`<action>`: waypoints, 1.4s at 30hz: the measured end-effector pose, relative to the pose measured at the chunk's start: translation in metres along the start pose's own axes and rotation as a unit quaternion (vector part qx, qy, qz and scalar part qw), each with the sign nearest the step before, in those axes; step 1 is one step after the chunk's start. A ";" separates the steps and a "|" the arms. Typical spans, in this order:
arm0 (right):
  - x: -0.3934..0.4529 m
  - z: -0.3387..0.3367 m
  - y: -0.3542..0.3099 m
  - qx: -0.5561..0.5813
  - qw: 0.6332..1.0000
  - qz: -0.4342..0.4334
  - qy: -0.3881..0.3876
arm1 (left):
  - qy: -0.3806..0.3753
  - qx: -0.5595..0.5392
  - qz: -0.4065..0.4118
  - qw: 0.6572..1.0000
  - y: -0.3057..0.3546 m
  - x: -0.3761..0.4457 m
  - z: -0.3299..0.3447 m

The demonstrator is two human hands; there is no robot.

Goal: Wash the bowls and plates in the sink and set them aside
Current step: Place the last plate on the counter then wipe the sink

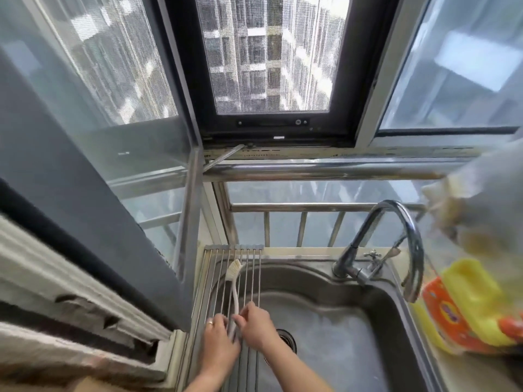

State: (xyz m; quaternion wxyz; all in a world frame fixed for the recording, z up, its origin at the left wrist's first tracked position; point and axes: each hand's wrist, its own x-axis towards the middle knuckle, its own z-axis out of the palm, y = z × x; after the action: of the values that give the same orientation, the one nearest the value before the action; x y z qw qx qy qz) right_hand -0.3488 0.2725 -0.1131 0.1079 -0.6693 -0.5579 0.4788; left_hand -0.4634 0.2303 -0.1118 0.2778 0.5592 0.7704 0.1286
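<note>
The steel sink [325, 315] shows wet metal and a drain [286, 339]; no bowl or plate is visible. A roll-up rod rack [249, 267] spans the sink's left part. On it lies a white dish brush [234, 271], bristles at the far end. My two hands meet at the near end of its handle. My right hand [256, 328] curls its fingers round the handle. My left hand [218, 339], with a ring, rests on the rods just left of the handle.
A curved faucet [396, 219] arches over the sink's back right corner. A yellow bottle with an orange label [464, 301] stands on the right counter under a blurred pale bag [481, 199]. Window frames and a metal railing [311, 207] close off the back and left.
</note>
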 end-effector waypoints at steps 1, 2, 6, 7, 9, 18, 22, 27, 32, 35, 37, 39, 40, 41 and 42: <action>-0.006 -0.005 0.003 0.001 1.000 0.003 -0.001 | 0.007 0.003 0.013 1.000 0.005 -0.001 -0.001; -0.012 -0.012 0.006 -0.002 1.000 0.005 0.003 | 0.011 0.007 0.029 0.999 0.013 -0.003 -0.002; -0.042 -0.053 0.024 -0.027 0.998 0.021 0.044 | -0.024 -0.004 0.102 0.994 0.048 -0.014 0.002; -0.051 -0.066 0.029 -0.030 0.998 0.027 0.057 | -0.035 -0.012 0.117 0.992 0.059 -0.018 0.004; -0.072 -0.091 0.044 -0.022 0.995 0.048 0.081 | -0.065 -0.014 0.143 0.987 0.082 -0.026 0.012; -0.187 -0.169 0.169 0.024 0.959 0.191 0.209 | -0.248 0.065 0.303 0.918 0.172 -0.103 0.083; -0.235 -0.184 0.217 0.012 0.949 0.210 0.237 | -0.323 0.119 0.332 0.878 0.199 -0.144 0.105; -0.295 -0.196 0.266 0.016 0.957 0.192 0.217 | -0.326 0.152 0.313 0.879 0.224 -0.195 0.123; -0.369 -0.231 0.301 0.020 0.946 0.139 0.293 | -0.285 0.109 0.357 0.883 0.275 -0.277 0.156; -0.418 -0.256 0.335 0.031 0.916 0.131 0.378 | -0.228 0.032 0.426 0.875 0.314 -0.339 0.182; -0.451 -0.267 0.364 0.033 0.889 0.144 0.433 | -0.209 -0.017 0.469 0.858 0.335 -0.382 0.197; -0.485 -0.269 0.395 0.037 0.864 0.159 0.476 | -0.205 -0.044 0.506 0.837 0.348 -0.421 0.214; -0.502 -0.266 0.412 0.041 0.854 0.172 0.489 | -0.208 -0.050 0.522 0.826 0.350 -0.438 0.225; -0.519 -0.261 0.429 0.042 0.846 0.192 0.496 | -0.216 -0.055 0.538 0.813 0.350 -0.453 0.236; -0.534 -0.254 0.446 0.042 0.839 0.219 0.496 | -0.229 -0.058 0.552 0.800 0.349 -0.467 0.246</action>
State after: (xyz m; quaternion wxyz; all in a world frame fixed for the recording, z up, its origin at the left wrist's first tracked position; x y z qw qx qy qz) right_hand 0.1749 -0.2403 -0.0065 0.2905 -0.9169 -0.2476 0.1163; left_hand 0.0560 -0.1141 -0.0016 0.3602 0.8858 0.2362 0.1727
